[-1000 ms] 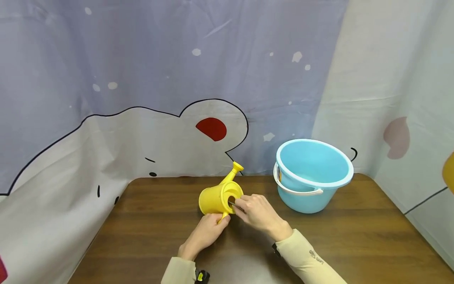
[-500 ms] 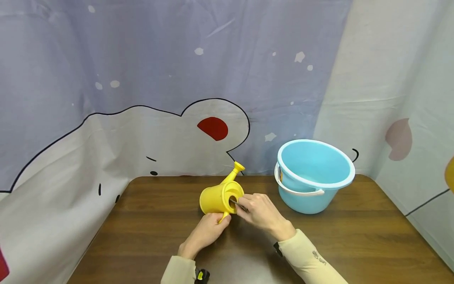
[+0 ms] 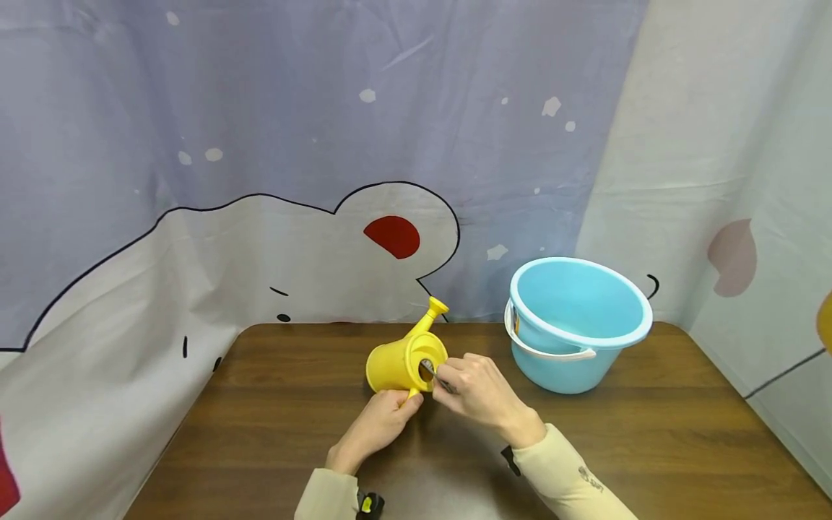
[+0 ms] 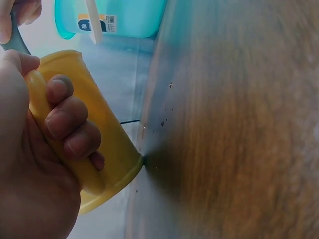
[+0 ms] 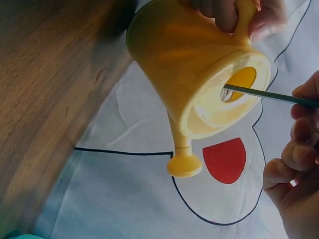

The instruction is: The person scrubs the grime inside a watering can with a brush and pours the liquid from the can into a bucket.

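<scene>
The left hand (image 3: 378, 422) has its fingers curled round the handle (image 4: 39, 97) of the can (image 3: 388, 367), which is tilted over the table (image 3: 292, 412). The right hand (image 3: 484, 393) pinches the stick (image 5: 271, 95); its silvery end (image 5: 226, 95) has just appeared in the opening (image 5: 245, 77), so probably it sits less deep.

A creased, cartoon-printed cloth backdrop (image 3: 299, 144) hangs behind a brown wood-grain bench (image 3: 279, 397) catching pale glare (image 3: 448, 495).

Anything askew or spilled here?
The yellow plastic watering can is tipped sideways, but the left hand grips its handle, so probably deliberate. Small dark specks dot the brown wood-grain table; dirt or wear, can't tell. No spill visible.
</scene>
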Motion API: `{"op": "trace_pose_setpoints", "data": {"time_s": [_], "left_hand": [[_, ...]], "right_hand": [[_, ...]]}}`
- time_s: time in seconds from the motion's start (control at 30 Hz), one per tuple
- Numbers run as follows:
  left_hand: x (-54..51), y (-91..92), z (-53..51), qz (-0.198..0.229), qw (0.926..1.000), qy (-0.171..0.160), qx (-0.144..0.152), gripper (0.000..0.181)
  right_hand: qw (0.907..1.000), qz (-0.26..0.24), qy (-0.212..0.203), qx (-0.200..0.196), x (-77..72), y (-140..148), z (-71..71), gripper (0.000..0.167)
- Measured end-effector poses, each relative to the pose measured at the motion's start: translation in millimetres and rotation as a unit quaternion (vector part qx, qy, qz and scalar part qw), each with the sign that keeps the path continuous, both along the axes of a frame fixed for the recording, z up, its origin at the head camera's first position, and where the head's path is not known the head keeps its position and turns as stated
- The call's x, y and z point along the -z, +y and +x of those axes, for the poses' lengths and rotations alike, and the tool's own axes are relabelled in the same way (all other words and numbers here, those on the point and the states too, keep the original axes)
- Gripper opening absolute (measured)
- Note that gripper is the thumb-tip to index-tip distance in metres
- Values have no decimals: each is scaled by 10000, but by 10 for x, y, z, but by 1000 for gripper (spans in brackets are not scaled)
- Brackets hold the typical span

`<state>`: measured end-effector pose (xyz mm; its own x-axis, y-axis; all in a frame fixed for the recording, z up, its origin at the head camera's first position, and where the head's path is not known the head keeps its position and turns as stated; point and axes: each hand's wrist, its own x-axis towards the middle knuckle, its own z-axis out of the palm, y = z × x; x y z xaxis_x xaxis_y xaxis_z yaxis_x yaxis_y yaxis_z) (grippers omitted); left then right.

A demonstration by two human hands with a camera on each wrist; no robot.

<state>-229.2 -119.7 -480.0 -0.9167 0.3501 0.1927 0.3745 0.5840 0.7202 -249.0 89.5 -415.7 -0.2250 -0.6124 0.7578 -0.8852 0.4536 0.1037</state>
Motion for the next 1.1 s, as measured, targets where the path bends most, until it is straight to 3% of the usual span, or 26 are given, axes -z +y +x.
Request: {"op": "trace_pose_setpoints", "data": {"time_s": [0.23,0.57,0.87,1.1], "left_hand": [[0,-4,-3,38,10000,71,53,47],[-8,7,-16,-65,9997,224,96,46],[-3,6,-10,-86,9997,240,49,45],[-11,-16,1,-24,9999,98,63,47]], "right_hand": [[9999,-15,-95,43,31,0,-24,25],[9967,273,-662,377,206,22,-120,29],[9965,283,-590,523,231,9,-135,26],[9993,94,-329,168,190,-11,-103,24]]}}
